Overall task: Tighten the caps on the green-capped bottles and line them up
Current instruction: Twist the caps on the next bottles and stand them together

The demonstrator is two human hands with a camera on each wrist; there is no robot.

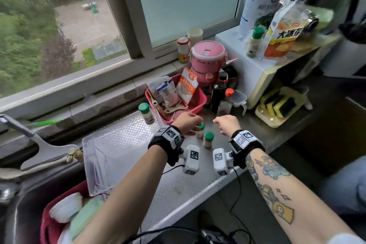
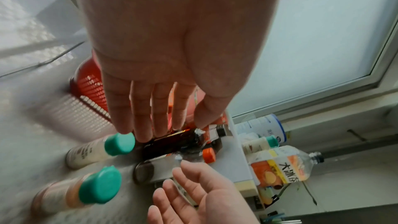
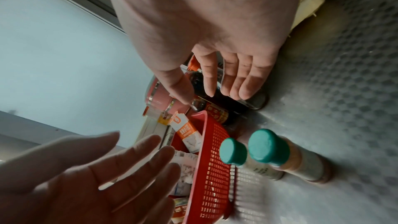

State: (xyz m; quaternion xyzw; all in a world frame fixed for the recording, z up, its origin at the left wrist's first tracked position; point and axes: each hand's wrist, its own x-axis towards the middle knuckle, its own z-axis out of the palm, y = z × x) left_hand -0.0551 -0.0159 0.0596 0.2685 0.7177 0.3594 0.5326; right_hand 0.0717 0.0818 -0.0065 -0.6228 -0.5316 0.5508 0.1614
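Two green-capped bottles stand side by side on the patterned metal counter: a pale one (image 1: 200,131) (image 2: 119,144) (image 3: 233,151) and an orange-brown one (image 1: 208,140) (image 2: 99,185) (image 3: 268,147). My left hand (image 1: 190,123) (image 2: 170,125) hovers just over the pale bottle's cap with straight fingers, holding nothing. My right hand (image 1: 223,125) (image 3: 211,91) hangs to the right of both bottles, fingers relaxed and empty. A third green-capped bottle (image 1: 146,113) stands left of the red basket. A fourth (image 1: 255,42) stands on the white microwave.
The red basket (image 1: 198,103) of packets sits just behind my hands. Dark sauce bottles (image 1: 218,91) and an orange-capped one (image 1: 227,98) crowd beside it. A clear tray (image 1: 118,144) lies to the left, the sink beyond it, and sponges (image 1: 277,105) at right.
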